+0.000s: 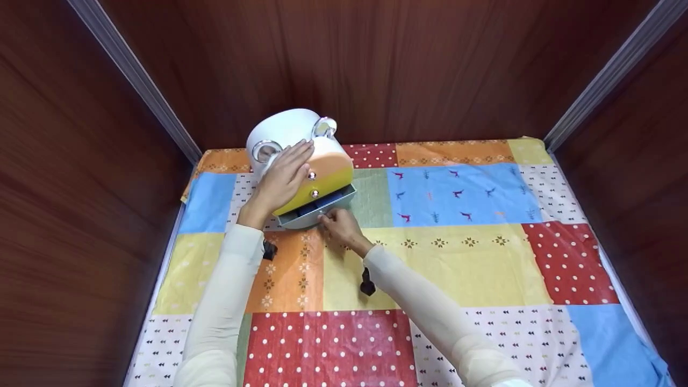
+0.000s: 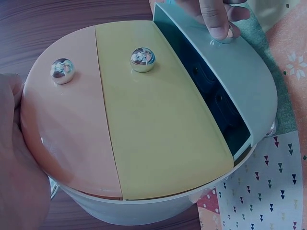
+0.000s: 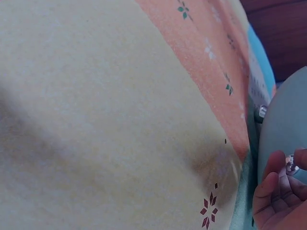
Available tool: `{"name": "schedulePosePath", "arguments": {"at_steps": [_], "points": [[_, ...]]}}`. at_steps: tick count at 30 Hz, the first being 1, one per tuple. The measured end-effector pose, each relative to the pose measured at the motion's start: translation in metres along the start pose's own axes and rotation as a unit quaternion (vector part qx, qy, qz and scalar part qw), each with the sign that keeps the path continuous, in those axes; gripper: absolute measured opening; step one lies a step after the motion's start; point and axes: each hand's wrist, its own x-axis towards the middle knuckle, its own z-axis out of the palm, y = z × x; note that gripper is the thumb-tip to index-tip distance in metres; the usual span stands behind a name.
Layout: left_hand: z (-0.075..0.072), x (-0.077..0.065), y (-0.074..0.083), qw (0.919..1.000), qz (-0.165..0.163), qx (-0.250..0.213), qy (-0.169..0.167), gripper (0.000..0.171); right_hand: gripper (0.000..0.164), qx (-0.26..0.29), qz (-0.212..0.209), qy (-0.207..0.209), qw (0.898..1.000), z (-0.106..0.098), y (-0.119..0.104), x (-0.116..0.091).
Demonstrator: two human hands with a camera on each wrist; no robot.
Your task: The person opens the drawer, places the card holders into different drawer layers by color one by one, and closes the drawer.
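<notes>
A rounded white drawer box [image 1: 287, 126] with three coloured drawer fronts stands tilted on the cloth. The peach drawer [image 2: 72, 120] and the yellow drawer [image 2: 163, 110] sit closed, each with a shiny silver knob. Pulled partly out is the grey-green drawer [image 2: 249, 86], and its dark inside shows. My left hand [image 1: 285, 180] rests against the top left of the box with its fingers extended. With thumb and fingers, my right hand [image 1: 342, 228] pinches the grey-green drawer's silver knob [image 3: 291, 165].
A patchwork-print cloth [image 1: 457, 269] covers the table. Brown wood-grain panels [image 1: 376, 70] enclose it at the back and both sides. Two round silver-rimmed parts [image 1: 266, 152] stick out from the box. Small black pieces [image 1: 367, 284] hang at the wrists.
</notes>
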Motion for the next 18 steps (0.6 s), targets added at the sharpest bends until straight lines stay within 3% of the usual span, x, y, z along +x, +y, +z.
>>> {"name": "schedulePosePath", "arguments": {"at_steps": [18], "points": [[-0.0030, 0.0021, 0.0028, 0.9998, -0.013, -0.011, -0.009, 0.051, 0.030, 0.000, 0.022, -0.013, 1.000, -0.0015, -0.0054, 0.0086]]}}
